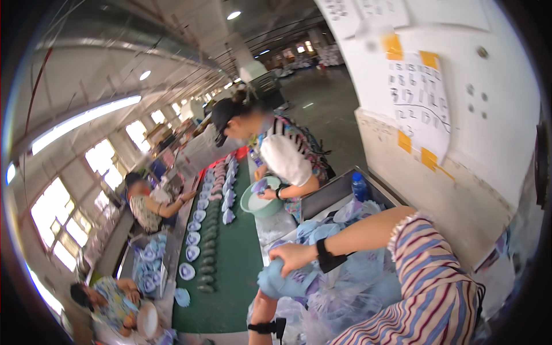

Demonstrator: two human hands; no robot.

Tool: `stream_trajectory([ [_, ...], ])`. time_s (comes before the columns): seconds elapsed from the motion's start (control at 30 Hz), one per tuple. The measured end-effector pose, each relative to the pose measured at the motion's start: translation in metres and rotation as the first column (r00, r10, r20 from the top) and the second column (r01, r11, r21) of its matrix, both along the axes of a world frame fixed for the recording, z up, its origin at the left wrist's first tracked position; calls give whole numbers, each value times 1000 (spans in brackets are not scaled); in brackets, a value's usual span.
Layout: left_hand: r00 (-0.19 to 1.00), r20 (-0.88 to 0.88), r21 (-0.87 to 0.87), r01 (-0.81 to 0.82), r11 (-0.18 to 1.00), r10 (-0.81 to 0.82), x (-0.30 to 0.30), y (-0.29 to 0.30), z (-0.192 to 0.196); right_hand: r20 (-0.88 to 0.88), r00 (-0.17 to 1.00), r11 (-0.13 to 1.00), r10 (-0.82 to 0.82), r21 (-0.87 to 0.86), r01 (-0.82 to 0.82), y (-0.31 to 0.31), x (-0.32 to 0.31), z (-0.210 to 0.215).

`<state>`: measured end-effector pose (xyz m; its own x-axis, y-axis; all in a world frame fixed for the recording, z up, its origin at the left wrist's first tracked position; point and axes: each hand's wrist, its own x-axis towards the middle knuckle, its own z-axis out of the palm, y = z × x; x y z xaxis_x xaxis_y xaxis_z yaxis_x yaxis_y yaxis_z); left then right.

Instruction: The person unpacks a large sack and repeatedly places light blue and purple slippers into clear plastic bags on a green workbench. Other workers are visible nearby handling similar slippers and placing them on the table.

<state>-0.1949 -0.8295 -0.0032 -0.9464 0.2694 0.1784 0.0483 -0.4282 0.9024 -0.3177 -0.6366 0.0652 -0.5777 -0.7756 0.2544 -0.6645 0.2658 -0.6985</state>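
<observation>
My right hand [292,258] has its fingers curled over a light blue, soft-looking cup-shaped piece [275,283]. Under that piece, my left hand [265,300] comes up from below; its fingers are hidden behind the blue material. Right beside both hands lies a heap of similar blue and purple pieces [359,273], partly in clear plastic bags [328,313]. Black bands with small dark boxes sit on both my wrists.
A green belt table [238,264] carries rows of blue, dark and pink pieces [209,247]. Across from me a person handles a piece over a pale green basin [261,208]. A blue bottle [359,187] stands in a metal tray. Two people sit left; a papered wall rises right.
</observation>
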Motion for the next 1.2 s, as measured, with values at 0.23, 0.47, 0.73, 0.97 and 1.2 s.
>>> stream_trajectory([
  [0.23,900,-74,-276,-433,858,430,29,6,11,-58,991,977,124,-170,-132,-44,27,-18],
  [0.47,695,-82,-209,-713,669,714,64,-45,24,-106,964,968,244,-31,-248,-34,24,-11],
  [0.73,482,469,-189,-764,617,740,94,-157,-101,216,725,430,654,682,-591,1,34,-49],
  [0.97,97,229,-284,-945,162,969,66,-316,-61,382,650,345,657,614,-710,-27,35,-26],
  [1.2,377,-134,-440,-851,286,917,37,-316,25,258,690,466,676,576,-671,-53,31,57],
])
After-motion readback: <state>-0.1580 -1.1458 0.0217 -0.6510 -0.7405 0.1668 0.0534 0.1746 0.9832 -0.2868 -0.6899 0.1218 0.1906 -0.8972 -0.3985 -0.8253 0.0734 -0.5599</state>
